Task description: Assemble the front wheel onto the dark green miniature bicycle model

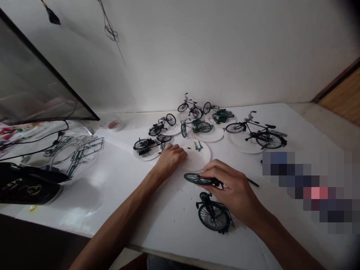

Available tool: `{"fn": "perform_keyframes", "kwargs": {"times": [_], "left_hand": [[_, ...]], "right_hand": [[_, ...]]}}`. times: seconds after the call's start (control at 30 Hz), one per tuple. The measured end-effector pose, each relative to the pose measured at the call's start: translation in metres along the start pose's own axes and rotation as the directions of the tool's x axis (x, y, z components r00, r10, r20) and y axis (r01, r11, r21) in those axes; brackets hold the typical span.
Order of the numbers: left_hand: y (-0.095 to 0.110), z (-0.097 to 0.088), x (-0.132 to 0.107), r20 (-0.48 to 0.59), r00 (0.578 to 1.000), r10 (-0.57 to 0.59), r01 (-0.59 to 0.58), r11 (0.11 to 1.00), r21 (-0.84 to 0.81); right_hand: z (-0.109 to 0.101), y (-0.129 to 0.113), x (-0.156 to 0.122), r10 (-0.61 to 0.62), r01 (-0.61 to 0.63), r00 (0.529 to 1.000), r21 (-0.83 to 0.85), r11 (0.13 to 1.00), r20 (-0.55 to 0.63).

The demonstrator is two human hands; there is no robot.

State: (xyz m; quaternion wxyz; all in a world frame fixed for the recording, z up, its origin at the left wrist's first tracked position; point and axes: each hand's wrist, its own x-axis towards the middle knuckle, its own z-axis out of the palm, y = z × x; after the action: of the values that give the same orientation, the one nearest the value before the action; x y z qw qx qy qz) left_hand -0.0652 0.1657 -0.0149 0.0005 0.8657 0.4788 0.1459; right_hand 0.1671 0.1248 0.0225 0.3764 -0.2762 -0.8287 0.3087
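My right hand (229, 178) pinches a small model bicycle wheel (194, 179) with a dark green rim, held nearly flat above the white table. Just below it a partly built model bicycle (213, 215) lies on its side, its spoked wheel facing up. At the left edge of a white paper plate (204, 159) rests my left hand (172, 159), its fingers curled downward. Whatever those fingertips pinch, if anything, is hidden. Small dark green parts (198, 145) lie on that plate, and tiny bits are scattered on the table near it.
Several model bicycles stand or lie on paper plates behind, among them a black one (258, 133) at right. On the left are flat part frames (84, 153), cables and a black mug-like container (25, 183). A thin black stick (253, 182) lies beyond my right hand.
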Motion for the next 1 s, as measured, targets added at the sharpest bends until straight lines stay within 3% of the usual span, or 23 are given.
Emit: {"fn": "perform_keyframes", "kwargs": {"times": [0.6,0.83,1.0], "left_hand": [[-0.005,-0.004,-0.004,-0.040,0.996,-0.074,0.074,0.997,-0.001],[0.001,-0.013,-0.002,0.037,0.998,0.053,-0.054,0.997,0.049],[0.007,-0.017,-0.002,0.082,0.993,0.083,-0.090,0.992,0.090]], "right_hand": [[-0.005,-0.002,-0.001,-0.053,0.053,0.999,0.003,0.999,0.001],[-0.011,-0.005,-0.001,-0.081,0.081,0.997,0.000,0.997,0.003],[-0.017,-0.003,-0.001,-0.122,0.122,0.993,-0.052,0.991,0.001]]}}
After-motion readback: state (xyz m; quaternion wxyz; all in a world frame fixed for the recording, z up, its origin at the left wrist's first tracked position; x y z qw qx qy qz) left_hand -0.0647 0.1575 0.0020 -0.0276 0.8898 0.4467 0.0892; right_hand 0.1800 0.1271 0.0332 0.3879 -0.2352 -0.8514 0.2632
